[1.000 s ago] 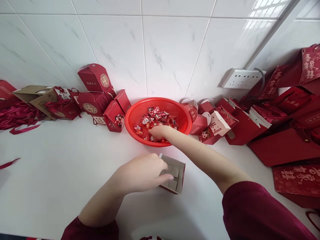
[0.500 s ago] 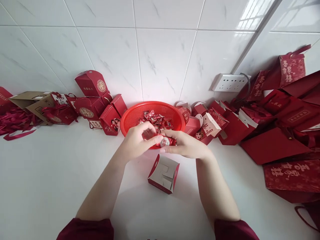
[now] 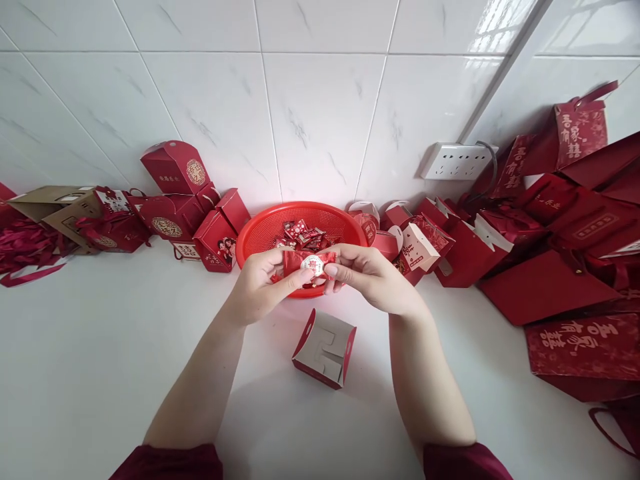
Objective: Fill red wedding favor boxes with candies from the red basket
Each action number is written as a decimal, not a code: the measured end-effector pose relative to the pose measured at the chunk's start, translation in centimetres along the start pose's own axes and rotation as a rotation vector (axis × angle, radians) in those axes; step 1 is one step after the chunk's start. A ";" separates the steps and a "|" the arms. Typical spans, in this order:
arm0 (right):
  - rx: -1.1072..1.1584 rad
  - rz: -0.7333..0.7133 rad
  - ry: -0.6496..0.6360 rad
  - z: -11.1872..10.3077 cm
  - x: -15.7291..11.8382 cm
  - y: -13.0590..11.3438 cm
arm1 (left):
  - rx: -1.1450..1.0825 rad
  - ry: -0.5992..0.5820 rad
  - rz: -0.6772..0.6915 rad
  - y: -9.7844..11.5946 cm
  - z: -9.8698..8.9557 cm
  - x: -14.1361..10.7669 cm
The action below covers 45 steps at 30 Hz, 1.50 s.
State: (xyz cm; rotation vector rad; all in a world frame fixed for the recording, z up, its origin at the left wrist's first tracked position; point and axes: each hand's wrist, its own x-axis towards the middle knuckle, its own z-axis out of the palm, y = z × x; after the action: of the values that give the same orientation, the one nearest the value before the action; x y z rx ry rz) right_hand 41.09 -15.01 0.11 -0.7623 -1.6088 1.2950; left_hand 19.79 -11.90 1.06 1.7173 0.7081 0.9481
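Right now, you hold a red packet (image 3: 298, 260) stretched level between your 2 hands, its round white label turned up towards you. Your left hand (image 3: 256, 283) is closed in a pinch on the packet's left end, thumb lying over the front and fingers behind. Your right hand (image 3: 371, 277) pinches the right end the same way, thumb tip beside the label. Both grips are narrow, with the 2 thumbs pointing at each other.

The packet is held up in front of the near part of a red plastic basket (image 3: 358, 235); you cannot tell from this angle whether your fingers touch the rim. More small red packets (image 3: 300, 231) lie heaped inside the basket.

Nearer to you, between your forearms, a small box (image 3: 323, 343) sits on the white table (image 3: 125, 373), apart from both hands. Its grey surface with notched flaps faces up between red side panels.

To the left of the basket, you have red boxes (image 3: 173, 217) stacked against the tiled wall (image 3: 320, 120), then a brown box (image 3: 53, 205) and a pile of dark red ribbon (image 3: 30, 240). To the right, a pale printed box (image 3: 420, 250) leans among other red ones, and larger red gift boxes (image 3: 550, 287) crowd the far right. A white power strip (image 3: 457, 162) is just above them by the wall.
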 end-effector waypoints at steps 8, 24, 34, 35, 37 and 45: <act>0.016 0.013 -0.015 -0.3 0.0 0.0 | 0.014 0.034 -0.033 0.0 -0.3 0.0; -0.727 0.118 0.539 -2.9 -0.7 0.6 | 0.754 -0.707 -0.079 -1.2 1.4 0.5; -0.675 0.018 0.496 -4.1 -1.9 -0.7 | 0.910 -0.679 -0.240 -2.1 2.1 0.7; -0.663 0.001 0.478 -4.2 -2.0 -0.9 | 0.900 -0.662 -0.228 -2.1 2.1 0.7; -0.628 -0.033 0.432 -4.2 -2.4 -1.3 | 0.876 -0.627 -0.188 -2.1 2.3 0.7; -0.574 -0.033 0.032 -3.1 -3.1 -2.0 | 0.783 -0.499 -0.178 -2.0 2.3 0.7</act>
State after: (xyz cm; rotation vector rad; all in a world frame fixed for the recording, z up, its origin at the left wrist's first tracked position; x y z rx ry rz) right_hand 45.34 -16.95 1.30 -1.0846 -1.9822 0.7880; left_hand 22.10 -11.77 -1.10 2.3874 0.9338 0.0671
